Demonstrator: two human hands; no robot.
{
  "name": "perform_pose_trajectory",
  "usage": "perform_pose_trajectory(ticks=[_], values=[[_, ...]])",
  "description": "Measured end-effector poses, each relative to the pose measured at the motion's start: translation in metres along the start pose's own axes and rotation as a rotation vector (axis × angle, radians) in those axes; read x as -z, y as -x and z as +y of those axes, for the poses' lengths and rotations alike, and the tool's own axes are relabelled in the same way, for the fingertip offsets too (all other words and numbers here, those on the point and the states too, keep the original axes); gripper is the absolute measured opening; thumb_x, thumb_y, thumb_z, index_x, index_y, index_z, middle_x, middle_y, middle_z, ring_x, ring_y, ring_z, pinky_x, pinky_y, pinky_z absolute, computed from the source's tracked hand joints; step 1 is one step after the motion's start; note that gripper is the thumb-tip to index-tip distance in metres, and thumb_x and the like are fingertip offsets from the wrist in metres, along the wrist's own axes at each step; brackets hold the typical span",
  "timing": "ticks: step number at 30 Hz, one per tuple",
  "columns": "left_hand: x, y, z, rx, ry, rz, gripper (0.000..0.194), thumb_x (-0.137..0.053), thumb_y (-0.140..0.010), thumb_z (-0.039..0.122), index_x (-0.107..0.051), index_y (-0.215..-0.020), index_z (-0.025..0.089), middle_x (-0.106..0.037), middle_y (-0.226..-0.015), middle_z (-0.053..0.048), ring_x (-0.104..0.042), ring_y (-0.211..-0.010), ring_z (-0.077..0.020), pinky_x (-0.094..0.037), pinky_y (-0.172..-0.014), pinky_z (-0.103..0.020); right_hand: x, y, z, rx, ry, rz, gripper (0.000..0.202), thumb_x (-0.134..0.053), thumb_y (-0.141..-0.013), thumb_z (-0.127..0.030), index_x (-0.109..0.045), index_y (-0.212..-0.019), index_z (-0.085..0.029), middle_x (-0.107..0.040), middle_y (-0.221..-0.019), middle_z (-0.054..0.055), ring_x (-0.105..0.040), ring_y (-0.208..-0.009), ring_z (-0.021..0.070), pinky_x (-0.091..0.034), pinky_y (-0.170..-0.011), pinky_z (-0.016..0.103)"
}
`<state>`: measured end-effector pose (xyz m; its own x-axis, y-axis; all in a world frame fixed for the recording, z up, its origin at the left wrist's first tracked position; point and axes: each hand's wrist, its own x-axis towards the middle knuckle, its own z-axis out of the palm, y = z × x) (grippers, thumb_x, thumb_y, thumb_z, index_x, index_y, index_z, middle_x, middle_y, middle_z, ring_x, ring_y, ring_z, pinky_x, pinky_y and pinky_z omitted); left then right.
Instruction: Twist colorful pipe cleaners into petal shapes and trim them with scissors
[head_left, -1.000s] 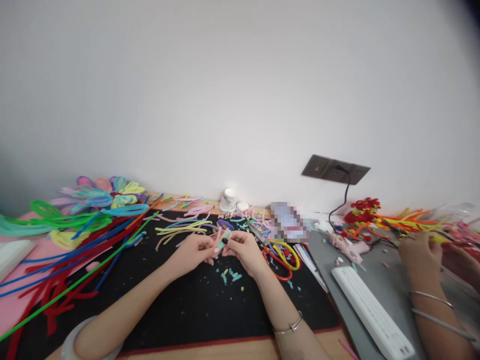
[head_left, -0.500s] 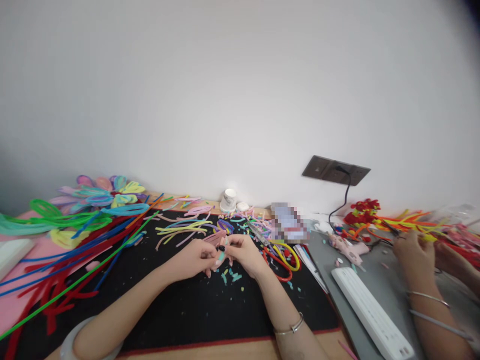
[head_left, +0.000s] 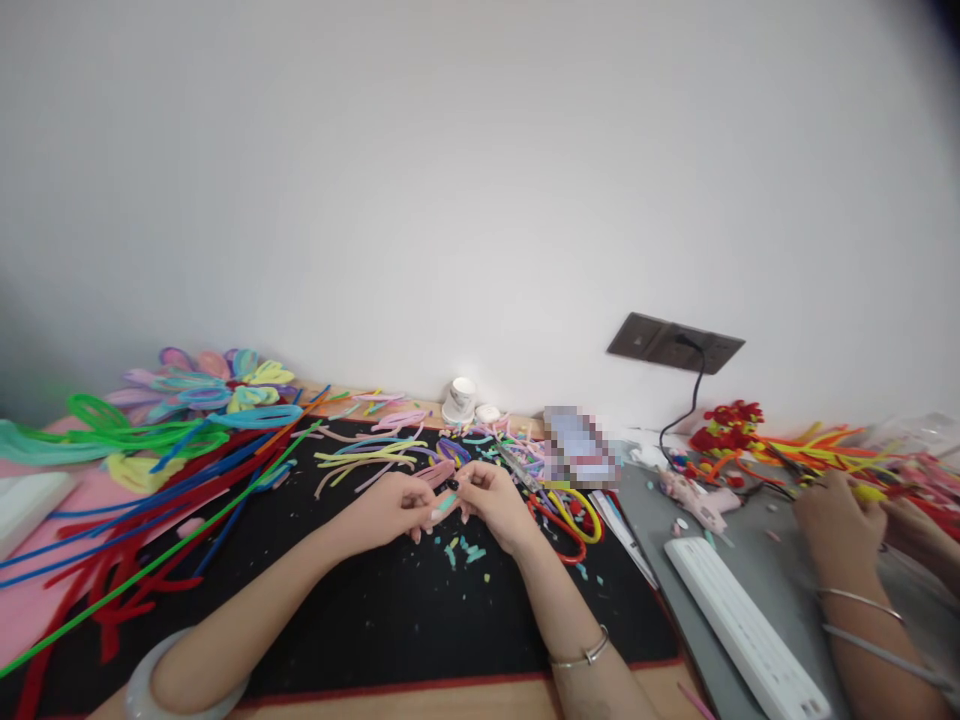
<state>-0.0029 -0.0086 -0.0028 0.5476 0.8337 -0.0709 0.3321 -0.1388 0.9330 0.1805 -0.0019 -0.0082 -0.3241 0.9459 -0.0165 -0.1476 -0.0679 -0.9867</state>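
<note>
Over the black mat (head_left: 360,630), my left hand (head_left: 394,512) pinches one end of a short teal pipe cleaner piece (head_left: 445,503). The fingers of my right hand (head_left: 489,500) are closed at its other end, close to a small dark spot I cannot make out. Just below the hands lie several teal snippets (head_left: 469,552). Behind my left hand are yellow and mauve pipe cleaners (head_left: 367,458), and a pink bundle (head_left: 437,474) sits right behind the fingers. Red and yellow loops (head_left: 574,520) lie to the right of my right hand.
On the left are a pipe cleaner flower (head_left: 217,385) and long red, blue and green stems (head_left: 187,500). A paper cup (head_left: 460,398) stands by the wall. Rightward are a blurred-out phone-like object (head_left: 581,450), a glue gun (head_left: 697,500), a white power strip (head_left: 742,630) and a co-worker's hands (head_left: 840,520).
My hands have moved slightly apart, and more of the teal pipe cleaner piece shows between them. The co-worker's hands have shifted a little, with a yellow piece more visible.
</note>
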Motion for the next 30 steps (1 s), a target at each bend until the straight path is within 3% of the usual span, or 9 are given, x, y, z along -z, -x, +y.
perform_pose_trajectory(ticks=[9,15,20,30], values=[[0.007,-0.004,0.001,-0.11,0.033,0.283,0.02,-0.056,-0.076,0.033,-0.064,-0.077,0.014,-0.062,-0.064,0.0,-0.058,-0.058,-0.0139,-0.047,-0.06,-0.026,-0.003,0.0,-0.003,0.004,-0.129,0.191,0.02,-0.073,-0.062,-0.026,-0.059,-0.068,-0.012,-0.062,-0.052,0.0,-0.057,-0.046,0.0087,-0.049,-0.05,0.019],[0.002,-0.007,-0.004,-0.128,0.257,0.248,0.035,-0.06,-0.073,0.028,-0.061,-0.106,0.017,-0.068,-0.097,-0.006,-0.064,-0.072,-0.0168,-0.052,-0.071,-0.033,-0.007,0.004,-0.006,-0.031,-0.227,0.191,0.025,-0.076,-0.061,-0.028,-0.059,-0.07,-0.012,-0.068,-0.062,0.005,-0.065,-0.058,0.0121,-0.053,-0.058,0.02],[-0.001,-0.007,0.001,-0.08,0.266,0.31,0.028,-0.061,-0.073,0.027,-0.068,-0.098,0.018,-0.07,-0.096,-0.005,-0.066,-0.077,-0.0192,-0.054,-0.073,-0.033,-0.011,0.004,-0.006,-0.076,-0.21,0.167,0.028,-0.078,-0.057,-0.029,-0.06,-0.07,-0.011,-0.069,-0.063,0.005,-0.067,-0.059,0.0141,-0.053,-0.057,0.019],[0.001,-0.005,0.004,0.063,0.344,0.424,0.033,-0.066,-0.068,0.039,-0.067,-0.09,0.015,-0.072,-0.079,-0.004,-0.067,-0.076,-0.0211,-0.054,-0.076,-0.035,-0.016,0.001,-0.002,0.049,-0.122,0.233,0.025,-0.073,-0.063,-0.031,-0.059,-0.068,-0.012,-0.064,-0.051,0.001,-0.063,-0.046,0.0125,-0.052,-0.048,0.019]])
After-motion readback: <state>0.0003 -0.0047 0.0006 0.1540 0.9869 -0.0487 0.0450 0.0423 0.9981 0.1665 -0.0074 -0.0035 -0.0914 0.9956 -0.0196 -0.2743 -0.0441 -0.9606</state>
